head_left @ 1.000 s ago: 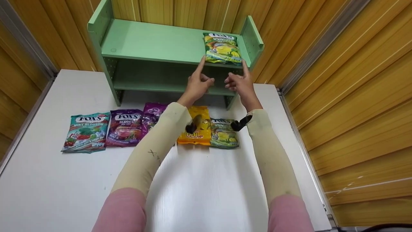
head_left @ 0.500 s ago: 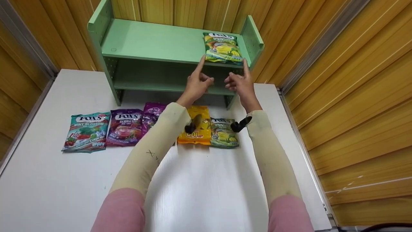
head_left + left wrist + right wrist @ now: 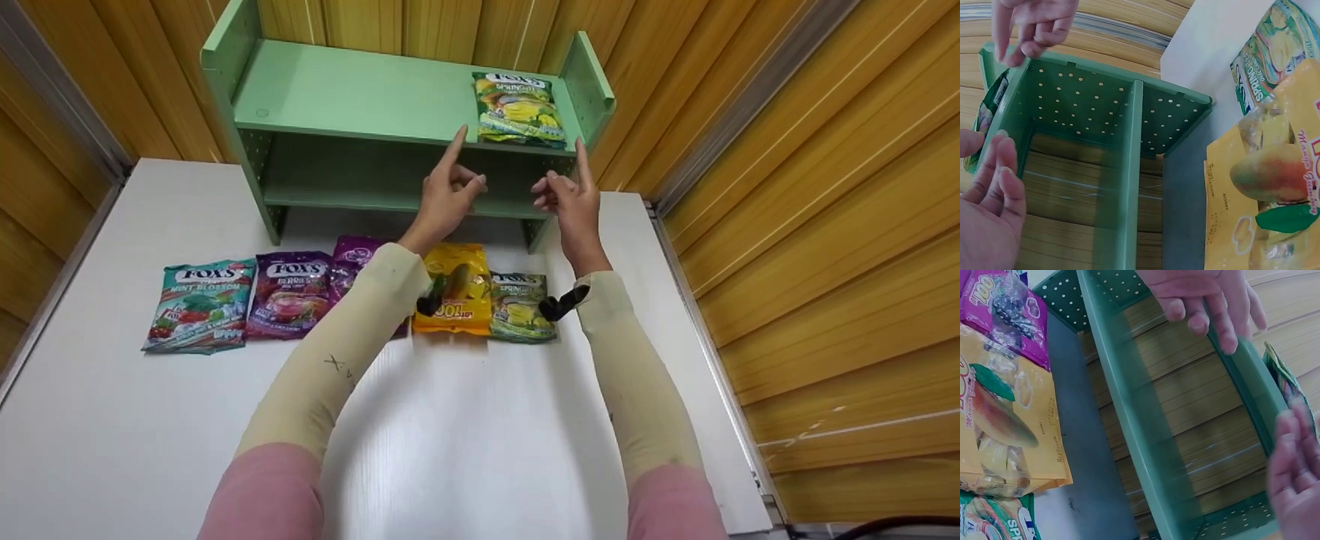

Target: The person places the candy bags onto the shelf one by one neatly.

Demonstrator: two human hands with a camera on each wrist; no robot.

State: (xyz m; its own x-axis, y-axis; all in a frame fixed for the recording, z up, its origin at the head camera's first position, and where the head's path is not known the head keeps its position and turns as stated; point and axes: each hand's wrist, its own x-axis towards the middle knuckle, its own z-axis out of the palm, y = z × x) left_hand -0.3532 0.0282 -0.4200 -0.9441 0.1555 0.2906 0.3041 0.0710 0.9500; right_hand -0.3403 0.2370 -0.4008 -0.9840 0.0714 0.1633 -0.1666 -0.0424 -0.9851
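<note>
A green and yellow Fox's candy bag (image 3: pixel 519 111) lies on the top board of a green shelf unit (image 3: pixel 352 90), near its right end. My left hand (image 3: pixel 442 199) is just in front of the board, index finger extended to the left of the bag's lower corner. On the other side, my right hand (image 3: pixel 579 214) points its index finger up beside the bag's right corner. Both hands hold nothing, their other fingers loosely bent. Only the edge of this bag shows past the board in the right wrist view.
On the white table (image 3: pixel 450 435), in front of the shelf, lie a teal mint candy bag (image 3: pixel 201 306), a dark purple berries bag (image 3: pixel 289 296), a purple bag (image 3: pixel 356 255), a yellow mango gummy bag (image 3: pixel 457 289) and another green Fox's bag (image 3: pixel 519 307). Wood-panelled walls (image 3: pixel 825 262) stand around.
Both hands have drawn apart from the bag's lower corners, the left one to the left and the right one slightly to the right and down. The bag stays on the top board.
</note>
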